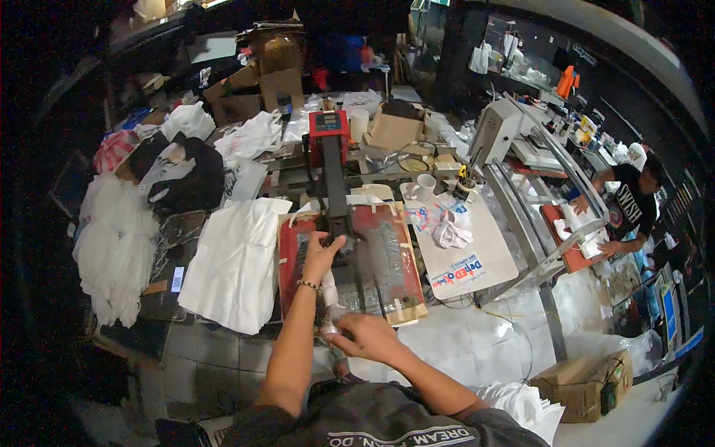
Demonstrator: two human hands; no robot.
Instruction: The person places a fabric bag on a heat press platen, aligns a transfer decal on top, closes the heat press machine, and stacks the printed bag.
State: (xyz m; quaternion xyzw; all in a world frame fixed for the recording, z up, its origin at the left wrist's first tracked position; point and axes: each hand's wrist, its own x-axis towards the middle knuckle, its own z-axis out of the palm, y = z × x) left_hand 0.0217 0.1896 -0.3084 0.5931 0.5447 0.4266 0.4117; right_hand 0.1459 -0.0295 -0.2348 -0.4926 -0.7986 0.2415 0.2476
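A heat press machine (329, 145) with a red control box stands before me. My left hand (322, 257) is on the dark upper part of its arm, fingers around a black piece there. My right hand (360, 334) is at the near end of the light, wrapped handle (330, 296), thumb and fingers curled by its tip; whether it grips the tip is unclear. Below lies the press's red and grey base (385, 262), edged with cardboard and tape. To the left is a stack of white fabric pieces (232, 262). A crumpled white cloth (452, 230) lies on a board to the right.
A beige board (480, 262) bears a white mug (424, 186) and a cup of tools (465, 191). Further right stands a metal-framed press (497, 134), with a co-worker (628, 201) behind it. White bundles (114, 246) are at far left, a cardboard box (581, 385) at lower right.
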